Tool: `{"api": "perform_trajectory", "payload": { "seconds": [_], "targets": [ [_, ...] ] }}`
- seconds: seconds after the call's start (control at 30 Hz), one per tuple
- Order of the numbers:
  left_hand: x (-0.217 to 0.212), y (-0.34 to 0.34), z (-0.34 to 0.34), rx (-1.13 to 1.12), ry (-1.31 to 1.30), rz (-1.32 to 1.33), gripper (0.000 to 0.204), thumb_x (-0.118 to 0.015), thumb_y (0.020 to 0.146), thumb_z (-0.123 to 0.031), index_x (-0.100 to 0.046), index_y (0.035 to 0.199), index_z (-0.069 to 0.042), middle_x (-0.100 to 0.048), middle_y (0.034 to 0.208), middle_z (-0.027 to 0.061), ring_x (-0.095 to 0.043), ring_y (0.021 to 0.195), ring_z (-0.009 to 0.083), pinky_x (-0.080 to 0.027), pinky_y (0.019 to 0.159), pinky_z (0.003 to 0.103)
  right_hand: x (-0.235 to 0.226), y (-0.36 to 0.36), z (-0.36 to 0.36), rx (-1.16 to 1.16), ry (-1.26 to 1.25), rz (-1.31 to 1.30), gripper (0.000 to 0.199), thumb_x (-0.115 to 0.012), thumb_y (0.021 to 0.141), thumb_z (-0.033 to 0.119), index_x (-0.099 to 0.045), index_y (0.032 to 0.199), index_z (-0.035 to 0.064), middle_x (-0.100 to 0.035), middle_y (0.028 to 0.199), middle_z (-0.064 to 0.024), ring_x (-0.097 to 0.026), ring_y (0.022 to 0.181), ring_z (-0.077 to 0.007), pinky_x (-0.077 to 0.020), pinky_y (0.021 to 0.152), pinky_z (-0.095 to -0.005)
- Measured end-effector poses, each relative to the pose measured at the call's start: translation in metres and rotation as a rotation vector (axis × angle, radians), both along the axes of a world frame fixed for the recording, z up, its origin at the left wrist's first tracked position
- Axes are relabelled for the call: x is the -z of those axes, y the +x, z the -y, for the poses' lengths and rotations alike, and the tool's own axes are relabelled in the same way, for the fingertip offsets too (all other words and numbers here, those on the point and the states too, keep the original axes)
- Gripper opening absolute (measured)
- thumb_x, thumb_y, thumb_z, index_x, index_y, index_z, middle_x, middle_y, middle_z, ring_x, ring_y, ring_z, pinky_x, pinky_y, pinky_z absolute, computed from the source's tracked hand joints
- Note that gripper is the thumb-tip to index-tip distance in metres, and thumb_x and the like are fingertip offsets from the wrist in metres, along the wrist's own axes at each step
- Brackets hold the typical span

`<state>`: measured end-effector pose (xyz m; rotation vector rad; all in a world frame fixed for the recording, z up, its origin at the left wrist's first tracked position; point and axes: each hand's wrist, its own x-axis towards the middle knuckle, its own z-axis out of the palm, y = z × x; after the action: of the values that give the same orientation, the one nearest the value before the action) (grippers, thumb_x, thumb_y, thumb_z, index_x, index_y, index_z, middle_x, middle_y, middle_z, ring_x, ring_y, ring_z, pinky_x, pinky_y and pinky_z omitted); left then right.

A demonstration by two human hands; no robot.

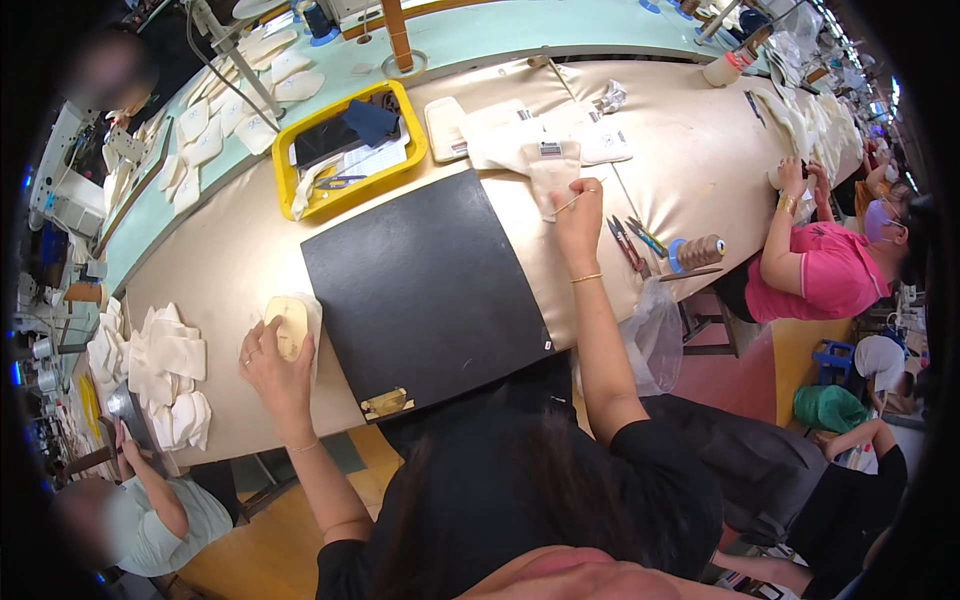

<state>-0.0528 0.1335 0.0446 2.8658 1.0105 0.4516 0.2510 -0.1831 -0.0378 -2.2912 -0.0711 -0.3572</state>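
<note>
My left hand [275,375] has its thumb and fingers closed around the edges of a pale yellow oval template [292,330]. A white fabric piece [316,335] shows beneath the template, left of a black board [430,290]. Beyond the board's right corner, my right hand [580,225] is closed in a pinch on a thin pale stick [566,206]; its exact kind is too small to tell. The stick lies over the narrow end of a cream fabric piece with a label [552,165]. More labelled cream pieces [605,147] lie just behind it.
A yellow tray [283,185] holds a dark phone-like slab, paper and tools. Thread snips [628,245] and a brown thread cone [697,253] lie at right. Cream fabric stacks [168,350] sit at left. Co-workers [825,260] work at both table ends.
</note>
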Motion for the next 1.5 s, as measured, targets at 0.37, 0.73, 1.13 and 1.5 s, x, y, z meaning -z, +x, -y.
{"api": "perform_trajectory", "payload": {
  "seconds": [0.37,0.73,1.13,1.5],
  "targets": [
    [-0.006,0.034,0.083,0.552,-0.309,0.177,0.056,-0.086,0.072,-0.030,-0.068,0.123,-0.014,-0.056,0.134,0.0143,-0.051,0.123,0.0348,-0.037,0.106,0.046,-0.039,-0.085,-0.048,-0.991,0.227,-0.333,0.020,-0.075,0.089,0.011,-0.063,0.100,0.0011,-0.072,0.108,-0.0140,-0.070,0.094,-0.0231,-0.0528,0.084,-0.0309],
    [0.042,0.084,0.089,0.843,-0.263,0.038,0.052,-0.081,0.076,-0.034,-0.069,0.124,-0.020,-0.057,0.134,0.0130,-0.050,0.129,0.0330,-0.037,0.108,0.049,-0.020,-0.107,-0.022,-0.618,0.411,-0.280,0.019,-0.053,0.106,0.016,-0.054,0.108,-0.0034,-0.066,0.111,-0.0142,-0.071,0.099,-0.0207,-0.0531,0.084,-0.0291],
    [0.052,0.078,0.111,0.730,-0.272,0.044,0.053,-0.082,0.072,-0.033,-0.070,0.122,-0.018,-0.059,0.130,0.0143,-0.054,0.119,0.0339,-0.041,0.101,0.047,-0.004,-0.129,-0.019,-0.662,0.402,-0.224,0.020,-0.050,0.107,0.016,-0.056,0.109,-0.0028,-0.067,0.101,-0.0118,-0.071,0.098,-0.0208,-0.0529,0.082,-0.0291],
    [0.051,0.085,0.116,0.708,-0.245,0.001,0.053,-0.082,0.071,-0.033,-0.071,0.120,-0.017,-0.059,0.129,0.0137,-0.054,0.117,0.0326,-0.041,0.100,0.046,-0.005,-0.130,-0.019,-0.636,0.393,-0.220,0.023,-0.048,0.108,0.019,-0.057,0.114,-0.0014,-0.070,0.098,-0.0123,-0.070,0.096,-0.0197,-0.0528,0.085,-0.0305]
  ]
}}
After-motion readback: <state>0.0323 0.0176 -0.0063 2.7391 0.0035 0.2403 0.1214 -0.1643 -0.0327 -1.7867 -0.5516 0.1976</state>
